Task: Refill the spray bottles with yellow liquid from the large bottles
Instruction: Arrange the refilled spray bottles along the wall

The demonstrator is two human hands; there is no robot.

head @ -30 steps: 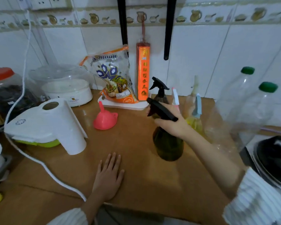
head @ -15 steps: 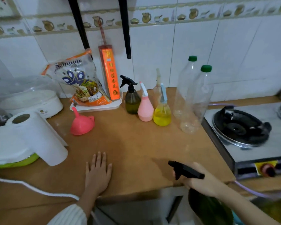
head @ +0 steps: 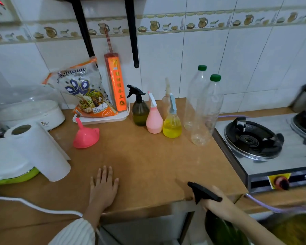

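My right hand [head: 217, 206] is wrapped around the neck of a dark green spray bottle [head: 221, 228], fingers curled just under its black trigger head [head: 202, 191]. A second ago this bottle stood on the wooden counter [head: 148, 161] in front of the others; now I have pulled it off the front edge and hold it below counter level, down at my right. My left hand [head: 103, 187] has not moved: it lies flat on the counter, fingers straight and slightly spread, holding nothing.

Along the wall stand another dark spray bottle [head: 140, 110], a pink spray bottle [head: 154, 119], a yellow-filled spray bottle [head: 172, 124] and a pale one [head: 166, 101] half hidden behind them. Just right of these are two large clear bottles with green caps [head: 201, 110], which look almost empty, only a trace at the bottom. The pink funnel [head: 86, 135] sits mouth down, well apart from my hands, near a paper towel roll [head: 41, 151].

I judge that taking the bottle down means the yellow liquid is below: something yellowish shows at the lower right corner, too blurred to name. The trigger head is still on, so no filling has begun on this bottle.
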